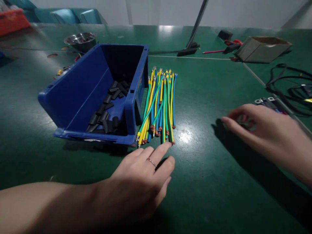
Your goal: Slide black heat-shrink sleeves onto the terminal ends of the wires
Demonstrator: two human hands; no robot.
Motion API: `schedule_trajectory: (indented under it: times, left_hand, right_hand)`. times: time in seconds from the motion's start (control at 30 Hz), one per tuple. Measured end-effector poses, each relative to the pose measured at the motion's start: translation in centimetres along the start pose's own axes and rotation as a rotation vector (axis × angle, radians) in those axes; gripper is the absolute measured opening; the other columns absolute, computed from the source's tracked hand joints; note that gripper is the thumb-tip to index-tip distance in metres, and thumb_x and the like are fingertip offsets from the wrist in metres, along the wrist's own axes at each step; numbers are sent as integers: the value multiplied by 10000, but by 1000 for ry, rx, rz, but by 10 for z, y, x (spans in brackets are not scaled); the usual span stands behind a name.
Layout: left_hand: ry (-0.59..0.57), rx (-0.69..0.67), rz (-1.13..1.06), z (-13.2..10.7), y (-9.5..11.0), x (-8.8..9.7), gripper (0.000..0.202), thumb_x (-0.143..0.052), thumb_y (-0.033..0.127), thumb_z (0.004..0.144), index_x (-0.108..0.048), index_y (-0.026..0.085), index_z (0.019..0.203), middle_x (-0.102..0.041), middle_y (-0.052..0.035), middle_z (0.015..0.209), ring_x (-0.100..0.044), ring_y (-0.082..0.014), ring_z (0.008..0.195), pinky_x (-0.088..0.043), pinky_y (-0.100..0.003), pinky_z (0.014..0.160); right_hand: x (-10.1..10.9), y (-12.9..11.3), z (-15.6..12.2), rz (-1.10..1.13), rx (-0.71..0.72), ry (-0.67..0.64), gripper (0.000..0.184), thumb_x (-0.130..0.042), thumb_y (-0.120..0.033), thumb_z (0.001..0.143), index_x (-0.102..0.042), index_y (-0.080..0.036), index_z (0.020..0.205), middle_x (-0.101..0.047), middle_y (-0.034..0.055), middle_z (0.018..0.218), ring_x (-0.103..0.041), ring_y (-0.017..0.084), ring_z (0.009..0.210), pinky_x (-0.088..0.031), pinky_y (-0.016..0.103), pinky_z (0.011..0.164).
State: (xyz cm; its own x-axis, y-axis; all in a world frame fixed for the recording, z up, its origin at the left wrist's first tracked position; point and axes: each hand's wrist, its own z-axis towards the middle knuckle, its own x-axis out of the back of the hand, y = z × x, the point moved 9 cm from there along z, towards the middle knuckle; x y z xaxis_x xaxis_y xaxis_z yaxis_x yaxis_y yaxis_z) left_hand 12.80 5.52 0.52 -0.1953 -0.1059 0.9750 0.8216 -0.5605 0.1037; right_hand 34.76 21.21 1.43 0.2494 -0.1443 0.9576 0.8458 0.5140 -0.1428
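As a person's left hand lay palm down on a dark green surface, its fingers were loosely spread and held nothing. A thin ring showed on one finger, and the index fingertip reached the near ends of a bundle of wires. The wires were yellow, green and blue, each tipped with a small metal terminal. They lay side by side in a flat sheaf running away from the camera, just beside the right wall of a blue plastic bin.

The bin sat at an angle, left of centre, and held a scatter of short black tube pieces along its floor.

The right hand hovered low over the surface, well apart from the wires. Its fingers were curled downward and blurred, and it could not be told whether they pinched anything. Just behind it lay a few small metal-tipped parts, and beyond them was a tangle of black cables.

Overhead light left pale glare patches on the green mat, and a thin seam crossed it from side to side. Farther back stood a steel bowl, an open cardboard box, a red-handled tool and the dark foot of a slanting metal pole. An orange crate and teal seat backs lined the far left edge, under a plain white wall.
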Motion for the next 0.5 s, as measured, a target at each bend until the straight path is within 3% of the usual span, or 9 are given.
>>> schedule_trajectory:
  times: [0.07,0.1,0.17,0.2,0.33,0.5]
  left_hand:
    - [-7,4,9,0,1,1,267,-447,282,1015,-569,169,1223,-598,-135,1427,-696,-283,1080,-588,-418,828]
    - [-12,2,12,0,1,0,265,-442,281,1018,-567,169,1222,-599,-135,1426,-696,-284,1077,-586,-420,829]
    - [-10,5,20,-1,1,0,253,-438,277,1019,-566,169,1209,-620,-129,1397,-697,-287,1067,-584,-426,821]
    - [1,10,24,-1,1,0,252,-440,278,1018,-564,161,1204,-634,-128,1377,-698,-289,1060,-584,-427,817]
    - [85,27,6,0,-2,4,254,-445,278,1012,-543,122,1187,-678,-134,1291,-700,-284,1031,-588,-421,824]
    - [141,8,16,1,1,15,218,-487,191,965,-530,120,1166,-648,-153,1318,-672,-281,1094,-564,-374,910]
  right_hand:
    - [-5,-71,-1,177,208,29,516,-487,-642,936,-616,-205,1178,-673,143,1171,-642,309,1069,-538,481,857]
    - [-10,-98,-3,216,292,11,612,-527,-624,928,-529,-180,1349,-610,176,1335,-592,324,1214,-520,507,958]
    - [-22,-139,-9,204,468,-33,824,-563,-636,908,-348,-134,1525,-439,227,1540,-444,356,1407,-470,551,1063]
    - [-25,-150,-10,203,517,-36,834,-559,-612,921,-311,-121,1547,-380,232,1583,-383,349,1456,-453,548,1092]
    - [-26,-170,-7,277,639,-43,714,-511,-543,969,-368,-112,1520,-379,198,1598,-316,286,1506,-384,512,1172]
    - [-31,-165,18,329,640,-77,1003,-397,-820,865,-308,-96,1554,-239,201,1656,-187,279,1552,-272,537,1220]
